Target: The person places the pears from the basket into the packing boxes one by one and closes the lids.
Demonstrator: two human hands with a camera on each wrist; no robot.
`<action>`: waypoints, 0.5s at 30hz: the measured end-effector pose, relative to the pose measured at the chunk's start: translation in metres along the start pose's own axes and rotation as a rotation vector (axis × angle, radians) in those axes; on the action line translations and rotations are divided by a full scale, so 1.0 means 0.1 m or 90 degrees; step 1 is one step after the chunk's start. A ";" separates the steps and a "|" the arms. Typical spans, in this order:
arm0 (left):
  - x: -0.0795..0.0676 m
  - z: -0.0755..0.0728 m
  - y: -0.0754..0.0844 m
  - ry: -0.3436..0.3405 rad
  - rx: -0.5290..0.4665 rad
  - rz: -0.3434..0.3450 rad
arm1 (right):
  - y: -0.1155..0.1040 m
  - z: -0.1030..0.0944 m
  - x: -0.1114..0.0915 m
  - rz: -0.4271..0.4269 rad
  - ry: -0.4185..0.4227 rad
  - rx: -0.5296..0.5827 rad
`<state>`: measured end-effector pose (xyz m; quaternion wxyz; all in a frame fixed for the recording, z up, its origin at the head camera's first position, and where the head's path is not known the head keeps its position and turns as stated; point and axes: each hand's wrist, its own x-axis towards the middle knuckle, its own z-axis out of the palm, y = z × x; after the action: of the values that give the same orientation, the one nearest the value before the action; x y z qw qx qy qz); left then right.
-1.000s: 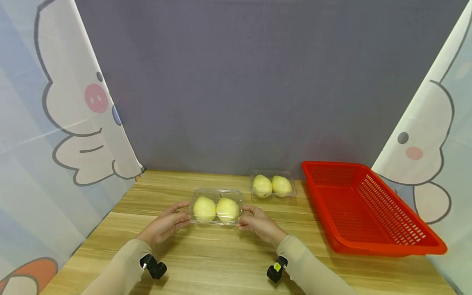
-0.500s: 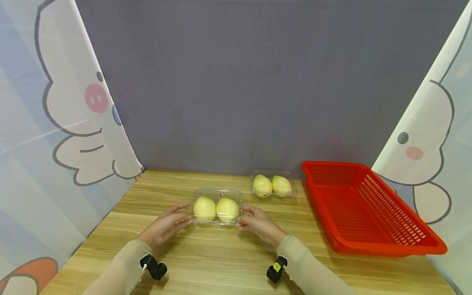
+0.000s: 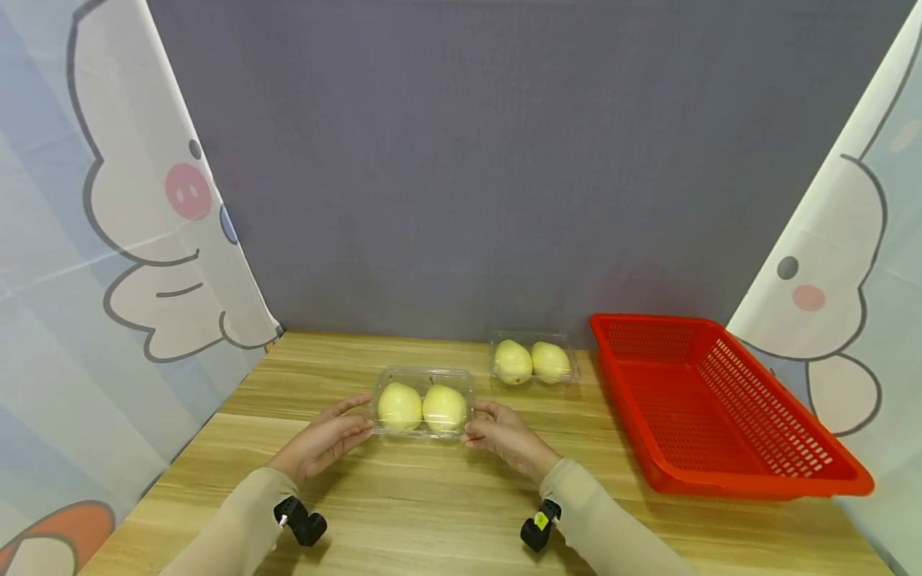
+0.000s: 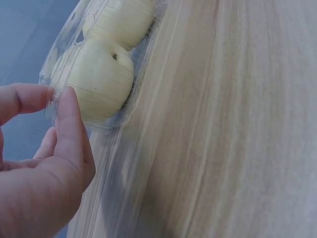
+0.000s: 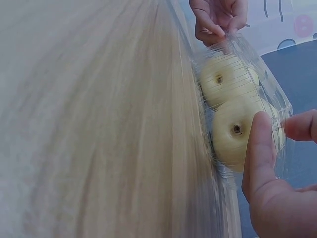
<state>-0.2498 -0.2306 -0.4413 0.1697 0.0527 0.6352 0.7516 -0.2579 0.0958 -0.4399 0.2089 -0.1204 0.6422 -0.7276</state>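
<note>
In the head view a clear plastic fruit box stands near the middle of the wooden table, with two pale yellow pears inside. My left hand pinches its left end between thumb and forefinger; the left wrist view shows the thumb on the near side of the rim. At the opposite end my right hand pinches the box the same way, thumb in front and forefinger behind. The box looks closed, and the pears show through its ribbed clear wall.
Behind and to the right, a second clear box with two similar pears stands by the grey backdrop. A shallow red plastic basket with slotted sides is at the table's right. Printed cartoon curtains hang on both sides.
</note>
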 end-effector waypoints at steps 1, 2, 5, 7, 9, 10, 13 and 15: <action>0.00 0.00 0.00 -0.002 0.000 0.000 | 0.00 0.00 0.00 0.000 0.001 0.000; 0.00 0.00 0.00 -0.003 -0.001 0.000 | 0.00 0.00 0.00 -0.001 0.001 0.000; 0.00 0.00 0.01 -0.004 -0.003 -0.001 | 0.00 0.00 0.00 -0.001 0.004 -0.002; -0.01 0.01 0.01 -0.003 -0.001 -0.003 | -0.01 0.01 0.00 -0.002 0.005 -0.005; 0.00 0.01 0.01 -0.001 -0.001 -0.004 | -0.01 0.01 0.00 -0.002 0.009 -0.008; 0.00 0.01 0.02 0.000 0.000 -0.006 | -0.02 0.02 0.00 -0.001 0.011 -0.009; 0.00 0.01 0.02 0.001 -0.001 -0.007 | -0.02 0.03 0.00 0.000 0.015 -0.012; 0.00 0.01 0.02 0.002 -0.002 -0.008 | -0.02 0.04 0.00 0.001 0.018 -0.014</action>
<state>-0.2497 -0.2304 -0.4392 0.1734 0.0470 0.6344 0.7518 -0.2569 0.0926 -0.4375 0.1992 -0.1121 0.6531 -0.7219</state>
